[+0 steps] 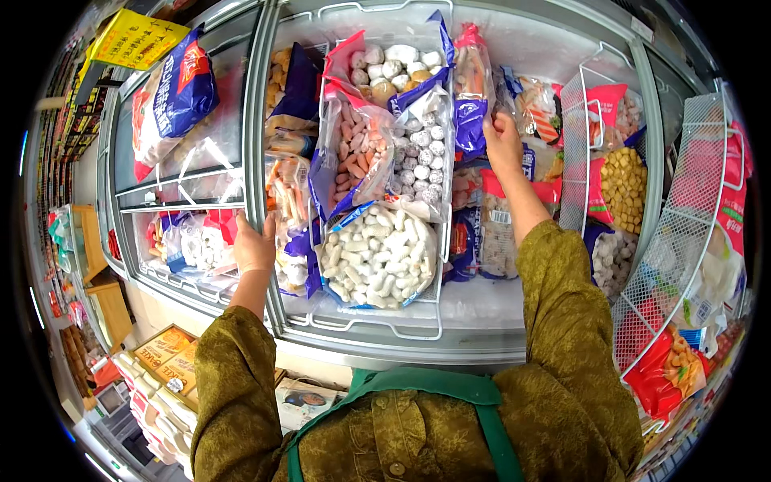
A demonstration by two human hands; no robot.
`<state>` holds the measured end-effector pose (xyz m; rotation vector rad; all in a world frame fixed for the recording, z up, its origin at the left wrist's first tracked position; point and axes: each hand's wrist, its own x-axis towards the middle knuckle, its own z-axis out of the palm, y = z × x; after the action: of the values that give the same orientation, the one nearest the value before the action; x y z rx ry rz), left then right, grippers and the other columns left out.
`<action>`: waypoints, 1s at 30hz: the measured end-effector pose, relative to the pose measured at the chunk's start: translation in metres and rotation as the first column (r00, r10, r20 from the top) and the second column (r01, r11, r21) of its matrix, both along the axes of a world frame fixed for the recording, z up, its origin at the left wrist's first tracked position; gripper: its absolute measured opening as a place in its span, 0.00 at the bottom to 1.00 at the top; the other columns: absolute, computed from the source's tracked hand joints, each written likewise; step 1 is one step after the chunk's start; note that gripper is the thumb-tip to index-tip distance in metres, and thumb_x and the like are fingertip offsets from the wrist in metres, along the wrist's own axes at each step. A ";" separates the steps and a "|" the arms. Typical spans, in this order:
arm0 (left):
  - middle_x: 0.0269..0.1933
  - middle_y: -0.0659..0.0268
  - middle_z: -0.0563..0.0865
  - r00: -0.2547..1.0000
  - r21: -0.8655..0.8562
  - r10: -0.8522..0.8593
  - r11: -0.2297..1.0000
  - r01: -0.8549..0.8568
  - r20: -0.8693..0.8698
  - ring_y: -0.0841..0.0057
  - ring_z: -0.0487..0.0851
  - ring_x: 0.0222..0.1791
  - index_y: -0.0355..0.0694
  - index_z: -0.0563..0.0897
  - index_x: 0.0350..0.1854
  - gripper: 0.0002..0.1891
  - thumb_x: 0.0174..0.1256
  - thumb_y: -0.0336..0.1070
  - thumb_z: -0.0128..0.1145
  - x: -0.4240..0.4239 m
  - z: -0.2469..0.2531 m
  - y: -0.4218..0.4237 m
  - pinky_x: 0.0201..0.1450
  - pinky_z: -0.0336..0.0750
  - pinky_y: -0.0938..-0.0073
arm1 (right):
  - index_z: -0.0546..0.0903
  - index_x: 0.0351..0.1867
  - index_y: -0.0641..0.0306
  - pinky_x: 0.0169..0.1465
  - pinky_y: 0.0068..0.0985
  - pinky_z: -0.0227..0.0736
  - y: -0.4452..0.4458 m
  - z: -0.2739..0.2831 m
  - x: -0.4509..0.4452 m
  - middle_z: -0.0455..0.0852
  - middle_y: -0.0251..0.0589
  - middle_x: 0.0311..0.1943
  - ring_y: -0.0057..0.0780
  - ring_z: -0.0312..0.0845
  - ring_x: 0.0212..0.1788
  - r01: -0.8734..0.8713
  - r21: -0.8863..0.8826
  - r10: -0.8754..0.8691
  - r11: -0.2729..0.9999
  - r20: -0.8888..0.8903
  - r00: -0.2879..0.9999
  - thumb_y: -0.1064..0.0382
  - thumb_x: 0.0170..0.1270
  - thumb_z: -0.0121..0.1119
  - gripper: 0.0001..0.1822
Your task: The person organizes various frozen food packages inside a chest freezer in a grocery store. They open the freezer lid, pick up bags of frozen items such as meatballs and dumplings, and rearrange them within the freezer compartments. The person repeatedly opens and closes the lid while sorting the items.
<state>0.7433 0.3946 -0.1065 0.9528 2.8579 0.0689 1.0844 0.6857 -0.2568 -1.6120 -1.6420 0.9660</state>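
My left hand [255,244] rests with its fingers around the metal frame of the sliding glass lid [253,120] of a chest freezer. My right hand [503,141] is inside the freezer, its thumb and fingers at the edge of a long clear, red and blue bag [471,90] of frozen food; its grip is partly hidden. Left of that bag, a white wire basket [444,241] holds open bags of white frozen balls [394,65], pinkish sausage-like pieces [355,147], frosted round balls [420,156] and white elongated pieces [376,256].
A blue and white bag [174,99] lies on the glass at left beside a yellow handwritten sign [135,39]. A wire divider [575,150] stands right of my right hand, near yellow cubes [624,188]. A mesh basket [674,241] with bags sits at far right.
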 end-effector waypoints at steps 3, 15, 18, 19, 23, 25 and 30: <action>0.41 0.42 0.79 1.000 0.015 -0.013 1.000 0.013 -0.015 0.48 0.78 0.41 0.31 0.62 0.57 0.37 0.55 0.58 0.53 0.003 0.001 0.002 0.43 0.72 0.59 | 0.66 0.55 0.62 0.56 0.35 0.63 0.013 0.006 -0.023 0.71 0.56 0.52 0.48 0.68 0.54 0.007 0.063 -0.012 0.998 0.084 0.996 0.46 0.51 0.59 0.33; 0.41 0.44 0.80 0.999 0.063 0.000 0.998 -0.002 0.032 0.49 0.78 0.41 0.33 0.65 0.53 0.31 0.55 0.52 0.56 0.004 0.003 0.003 0.43 0.72 0.59 | 0.46 0.64 0.68 0.60 0.35 0.59 0.012 0.020 -0.051 0.62 0.61 0.58 0.50 0.62 0.59 0.132 -0.144 -0.071 0.981 0.369 0.927 0.54 0.53 0.60 0.44; 0.38 0.45 0.80 0.999 0.076 0.031 0.997 -0.033 0.026 0.49 0.78 0.40 0.35 0.66 0.52 0.29 0.54 0.49 0.58 0.002 -0.001 -0.001 0.42 0.72 0.59 | 0.71 0.49 0.71 0.54 0.38 0.65 0.020 0.013 -0.037 0.73 0.63 0.49 0.52 0.69 0.52 0.091 -0.169 -0.010 0.981 0.431 0.902 0.54 0.55 0.58 0.25; 0.38 0.45 0.80 0.999 0.080 0.031 0.996 -0.033 0.036 0.49 0.78 0.39 0.34 0.66 0.52 0.29 0.53 0.48 0.58 0.005 0.003 0.002 0.42 0.72 0.59 | 0.73 0.45 0.70 0.52 0.39 0.65 0.022 0.013 -0.033 0.75 0.62 0.46 0.53 0.70 0.50 0.079 -0.136 -0.011 0.988 0.442 0.897 0.53 0.56 0.57 0.23; 0.36 0.45 0.80 0.999 0.105 0.009 0.994 -0.013 0.035 0.48 0.78 0.37 0.34 0.67 0.49 0.26 0.53 0.45 0.59 0.004 0.000 0.004 0.39 0.71 0.58 | 0.78 0.36 0.68 0.47 0.40 0.68 0.027 -0.010 -0.018 0.80 0.58 0.37 0.52 0.75 0.42 0.078 -0.108 -0.029 0.991 0.392 0.919 0.51 0.59 0.52 0.19; 0.35 0.45 0.80 1.000 0.113 0.006 0.994 -0.008 0.015 0.48 0.78 0.37 0.33 0.67 0.48 0.25 0.54 0.45 0.58 0.005 0.001 0.004 0.39 0.71 0.59 | 0.79 0.35 0.66 0.46 0.41 0.68 0.027 -0.011 -0.010 0.80 0.56 0.34 0.52 0.76 0.41 0.107 -0.131 -0.044 0.986 0.411 0.911 0.49 0.59 0.50 0.19; 0.35 0.45 0.81 0.999 0.168 -0.034 0.985 0.028 0.033 0.49 0.78 0.37 0.33 0.67 0.48 0.25 0.54 0.45 0.58 0.001 -0.004 -0.002 0.39 0.71 0.59 | 0.80 0.37 0.59 0.42 0.41 0.69 0.023 -0.040 0.070 0.81 0.53 0.33 0.52 0.77 0.37 0.253 -0.126 -0.172 0.959 0.451 0.876 0.49 0.59 0.50 0.17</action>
<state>0.7446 0.3926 -0.1107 1.0151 2.8392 0.3250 1.1542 0.7085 -0.2964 -2.2111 -1.6410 0.6851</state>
